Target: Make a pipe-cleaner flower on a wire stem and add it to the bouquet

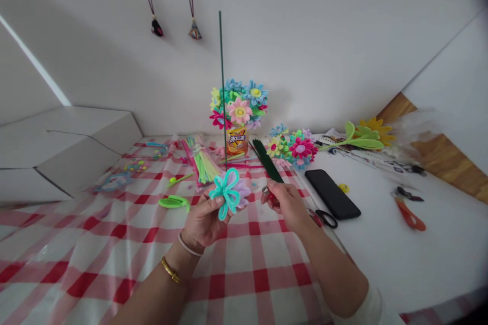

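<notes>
My left hand [208, 218] is closed on a pipe-cleaner flower, pinching it between thumb and fingers. Turquoise looped petals [231, 183] face me, with lilac petals [242, 194] behind them. A long dark green stem [221, 71] rises straight up from the flower. Just to the right, my right hand [287, 203] is wrapped round a small red lighter [271, 197], its metal top pointing toward the flower but apart from it. No flame is visible. Left of my left hand lie bright green looped pipe cleaners [174, 202].
Behind the hands stands a bouquet in a drink box [237, 141]. A bundle of pipe cleaners [202, 157], green stems [267, 160] and more fuzzy flowers [301, 148] lie around. Rightward are a black phone [332, 194], scissors [327, 218] and orange-handled pliers [409, 213]. A white box [95, 147] is left.
</notes>
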The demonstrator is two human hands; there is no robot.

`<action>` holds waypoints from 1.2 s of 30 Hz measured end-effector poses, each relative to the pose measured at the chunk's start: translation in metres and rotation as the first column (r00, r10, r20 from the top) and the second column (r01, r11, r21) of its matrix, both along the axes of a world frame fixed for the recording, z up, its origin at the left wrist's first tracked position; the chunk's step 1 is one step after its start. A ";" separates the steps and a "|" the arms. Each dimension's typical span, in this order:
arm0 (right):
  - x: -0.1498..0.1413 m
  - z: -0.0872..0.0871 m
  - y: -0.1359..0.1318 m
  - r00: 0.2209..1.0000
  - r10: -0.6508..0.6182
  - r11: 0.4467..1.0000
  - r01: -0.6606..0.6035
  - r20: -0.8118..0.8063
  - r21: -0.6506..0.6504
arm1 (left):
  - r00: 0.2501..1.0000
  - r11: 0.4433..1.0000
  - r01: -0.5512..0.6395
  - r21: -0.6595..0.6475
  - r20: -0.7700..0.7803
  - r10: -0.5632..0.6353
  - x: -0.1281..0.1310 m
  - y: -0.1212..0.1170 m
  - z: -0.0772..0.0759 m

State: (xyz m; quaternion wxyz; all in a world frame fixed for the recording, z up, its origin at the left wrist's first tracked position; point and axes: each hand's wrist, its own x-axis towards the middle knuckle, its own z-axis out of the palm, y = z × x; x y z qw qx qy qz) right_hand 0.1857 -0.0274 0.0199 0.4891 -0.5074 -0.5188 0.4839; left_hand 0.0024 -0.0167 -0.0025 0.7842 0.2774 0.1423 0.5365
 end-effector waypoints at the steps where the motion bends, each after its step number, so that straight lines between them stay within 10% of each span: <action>1: 0.000 0.001 0.000 1.000 0.000 1.000 0.000 0.011 0.000 | 1.000 1.000 0.002 -0.004 -0.002 -0.002 0.000 0.000 0.000; 36: 0.000 0.001 -0.003 0.998 0.016 0.999 -0.019 0.057 0.046 | 0.998 0.998 0.035 0.044 -0.044 -0.033 0.000 -0.001 0.001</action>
